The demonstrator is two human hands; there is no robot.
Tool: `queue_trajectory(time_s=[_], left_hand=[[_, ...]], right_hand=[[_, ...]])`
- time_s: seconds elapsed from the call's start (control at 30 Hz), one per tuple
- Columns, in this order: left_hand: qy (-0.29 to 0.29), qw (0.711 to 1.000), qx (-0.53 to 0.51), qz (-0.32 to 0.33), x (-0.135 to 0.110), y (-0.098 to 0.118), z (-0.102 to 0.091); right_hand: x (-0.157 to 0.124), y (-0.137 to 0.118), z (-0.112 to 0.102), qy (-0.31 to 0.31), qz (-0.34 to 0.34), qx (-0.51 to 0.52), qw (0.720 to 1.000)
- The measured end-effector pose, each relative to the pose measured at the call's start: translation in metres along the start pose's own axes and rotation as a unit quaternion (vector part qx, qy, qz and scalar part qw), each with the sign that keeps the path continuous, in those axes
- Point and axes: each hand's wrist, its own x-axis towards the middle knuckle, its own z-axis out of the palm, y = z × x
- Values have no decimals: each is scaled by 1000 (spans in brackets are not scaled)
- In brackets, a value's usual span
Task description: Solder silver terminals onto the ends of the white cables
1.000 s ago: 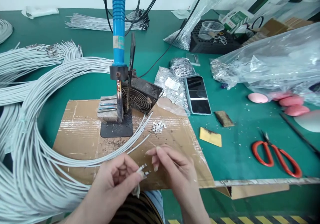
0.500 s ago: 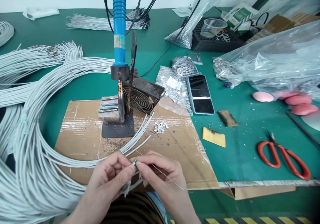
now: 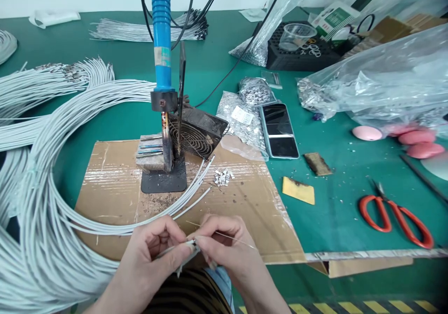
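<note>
Low at the cardboard's front edge, my left hand pinches a white cable close to its end. My right hand is closed beside it, thumb and forefinger meeting at the cable's tip. A thin solder wire passes through the right hand's fingers and sticks out on both sides. Whatever small part sits at the tip is mostly covered by the fingertips. Beyond the hands, a blue-handled soldering iron stands tip down in a stand. Small metal terminals lie in a pile on the cardboard.
Thick bundles of white cable fill the left side. A dark fan sits behind the stand. To the right lie a phone, a yellow sponge, red-handled scissors and plastic bags. A black crate stands behind.
Both hands have shifted slightly down and right, still together. The cable tip between the fingers has turned, and more of the cable shows. The view has moved a little.
</note>
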Motion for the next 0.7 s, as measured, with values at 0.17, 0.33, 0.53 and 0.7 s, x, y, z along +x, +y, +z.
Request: queue_trajectory(time_s=[0.17,0.33,0.53,0.7], left_hand=[[-8,999,41,-5,-3,5,-3],[12,998,64,17,1,4,-3],[99,987,120,43,-3,12,16],[141,982,107,70,-4,10,25]], right_hand=[[-3,-19,1,3,-82,-194,978],[-4,-26,1,-11,-166,-300,939],[-5,-20,2,22,-156,-264,952],[-8,9,18,143,-135,-170,966]])
